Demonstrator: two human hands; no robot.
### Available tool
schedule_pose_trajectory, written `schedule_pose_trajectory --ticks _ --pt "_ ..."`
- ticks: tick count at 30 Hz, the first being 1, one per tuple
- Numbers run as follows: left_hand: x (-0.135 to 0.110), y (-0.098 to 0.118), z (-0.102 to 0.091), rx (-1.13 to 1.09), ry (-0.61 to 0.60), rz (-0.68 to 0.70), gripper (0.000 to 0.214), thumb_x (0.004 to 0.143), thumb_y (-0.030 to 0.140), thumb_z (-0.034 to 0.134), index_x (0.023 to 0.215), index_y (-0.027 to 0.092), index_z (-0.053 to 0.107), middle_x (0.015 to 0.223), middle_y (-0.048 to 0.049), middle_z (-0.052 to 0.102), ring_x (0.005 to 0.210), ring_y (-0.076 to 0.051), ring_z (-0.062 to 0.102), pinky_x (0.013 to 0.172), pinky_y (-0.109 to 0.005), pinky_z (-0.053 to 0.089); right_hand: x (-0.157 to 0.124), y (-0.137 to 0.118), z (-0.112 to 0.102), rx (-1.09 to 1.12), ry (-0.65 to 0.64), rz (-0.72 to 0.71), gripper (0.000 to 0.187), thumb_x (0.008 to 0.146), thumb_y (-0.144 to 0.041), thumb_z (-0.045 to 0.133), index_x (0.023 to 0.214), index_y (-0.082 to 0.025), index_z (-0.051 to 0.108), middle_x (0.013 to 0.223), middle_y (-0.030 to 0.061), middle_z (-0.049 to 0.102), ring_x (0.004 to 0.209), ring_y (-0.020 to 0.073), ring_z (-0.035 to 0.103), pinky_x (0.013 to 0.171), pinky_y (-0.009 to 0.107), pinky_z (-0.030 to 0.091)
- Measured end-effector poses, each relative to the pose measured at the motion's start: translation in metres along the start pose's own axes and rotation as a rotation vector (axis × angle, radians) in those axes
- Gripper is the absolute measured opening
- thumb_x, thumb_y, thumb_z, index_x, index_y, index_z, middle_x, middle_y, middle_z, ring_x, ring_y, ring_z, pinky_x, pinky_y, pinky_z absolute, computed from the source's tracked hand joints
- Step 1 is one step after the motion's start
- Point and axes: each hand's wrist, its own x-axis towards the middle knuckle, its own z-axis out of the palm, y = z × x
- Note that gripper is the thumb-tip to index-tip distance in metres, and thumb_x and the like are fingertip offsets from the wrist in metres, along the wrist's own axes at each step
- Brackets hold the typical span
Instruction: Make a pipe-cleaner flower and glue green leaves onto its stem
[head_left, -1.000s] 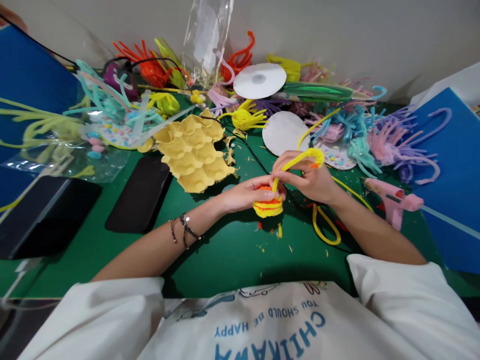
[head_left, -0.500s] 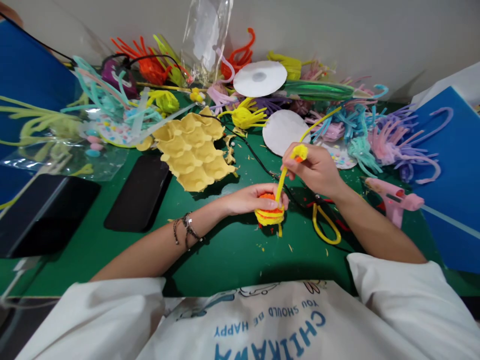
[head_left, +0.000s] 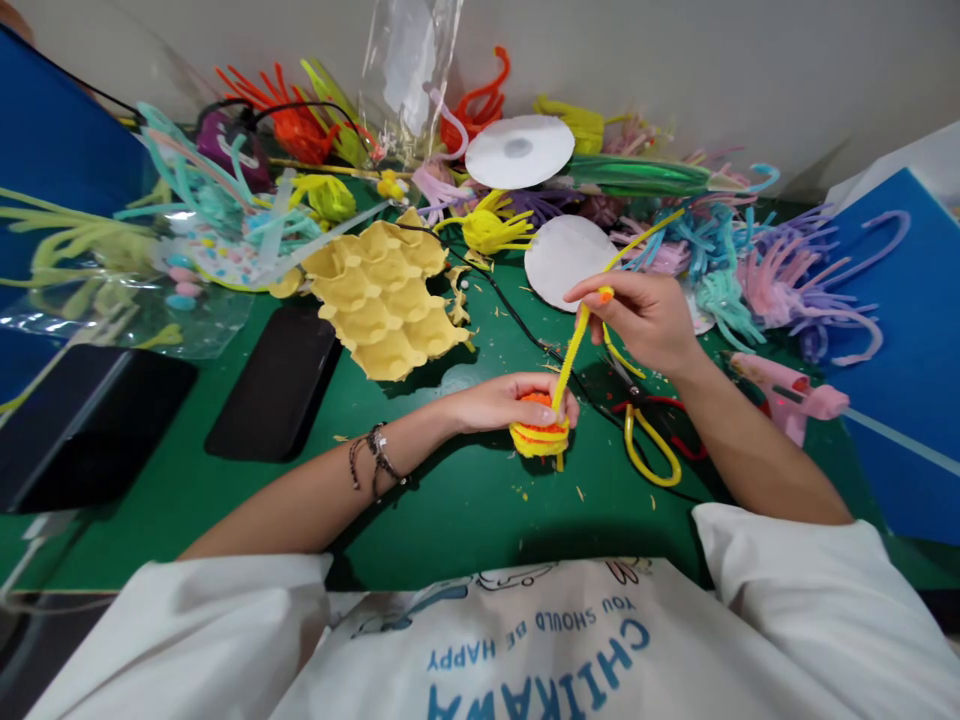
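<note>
My left hand [head_left: 501, 400] is closed over a small yellow and orange wound ball of pipe cleaner [head_left: 538, 436], pressing it onto the green mat [head_left: 450, 500]. A yellow pipe cleaner [head_left: 574, 350] runs taut from the ball up to my right hand [head_left: 643, 318], which pinches it between thumb and fingers above the mat. A loose yellow loop of pipe cleaner [head_left: 651, 455] lies just right of the ball, by red-handled scissors [head_left: 660, 405].
A yellow egg tray [head_left: 386, 300] lies behind my left hand. Two white paper discs [head_left: 562, 262], a pink glue gun [head_left: 787, 395], a black phone [head_left: 274, 385] and a dark tablet [head_left: 82, 425] rest on the mat. Heaps of coloured pipe cleaners line the back. Blue boards stand at both sides.
My right hand has lifted up and to the right, pulling the yellow pipe cleaner out straight from the ball. My left hand stays on the ball.
</note>
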Motion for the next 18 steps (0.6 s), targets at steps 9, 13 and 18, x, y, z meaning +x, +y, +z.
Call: schedule_pose_trajectory --ticks 9,13,18 --pt "0.0015 0.0006 0.0003 0.039 0.008 0.007 0.038 0.061 0.048 0.079 0.069 0.017 0.059 0.082 -0.0015 0.061 0.074 -0.011 0.058 0.067 -0.025 0.046 -0.0046 0.0023 0.0013 -0.49 -0.02 -0.282 0.037 0.098 -0.033 0.032 0.098 -0.015 0.064 0.084 0.0025 0.071 0.06 0.0074 0.062 0.061 0.02 0.044" --pt "0.001 0.0007 0.0 0.091 0.008 0.025 0.037 0.064 0.051 0.076 0.07 0.019 0.058 0.082 -0.0021 0.06 0.074 -0.012 0.057 0.067 -0.028 0.047 -0.0052 0.0009 0.0011 -0.52 -0.008 -0.29 0.038 0.098 -0.034 0.031 0.098 -0.016 0.064 0.087 0.0041 0.071 0.078 0.0108 0.066 0.068 0.021 0.045" --pt "0.0026 0.0028 -0.0002 0.345 0.054 0.129 0.032 0.069 0.049 0.071 0.074 0.019 0.058 0.086 -0.0045 0.059 0.081 -0.016 0.055 0.079 -0.034 0.046 -0.0026 -0.0045 -0.0066 -0.404 -0.102 -0.232 0.042 0.094 -0.046 0.036 0.109 -0.018 0.063 0.091 0.0047 0.069 0.073 0.0124 0.063 0.07 0.024 0.046"
